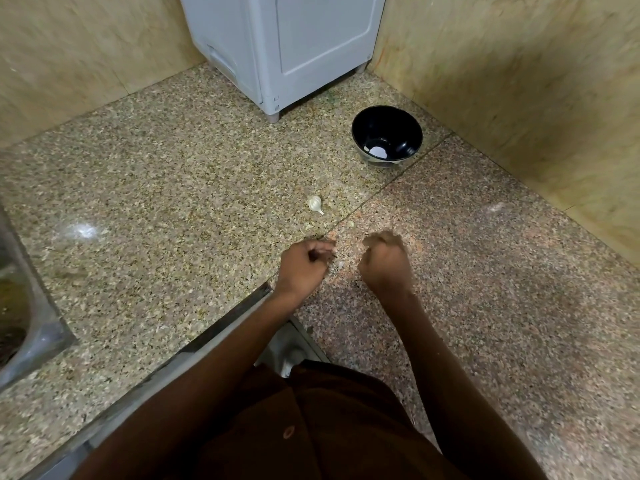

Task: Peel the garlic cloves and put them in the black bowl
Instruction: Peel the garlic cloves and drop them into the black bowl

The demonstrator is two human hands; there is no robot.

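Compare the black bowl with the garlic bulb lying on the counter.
The black bowl is dark and glossy; the garlic bulb is pale white. The bowl is far larger than the bulb. The bowl stands upright and open near the wall; the bulb lies on its side, nearer the hands. Both rest on the speckled granite counter.

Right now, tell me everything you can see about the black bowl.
The black bowl is round, deep and glossy, maybe ceramic or plastic, with a bright reflection low inside it. It stands upright on the speckled stone counter, near the back right corner, just in front of the white appliance and close to the right wall. No peeled cloves are clearly visible inside. Neither hand touches it; the garlic bulb lies nearer the person.
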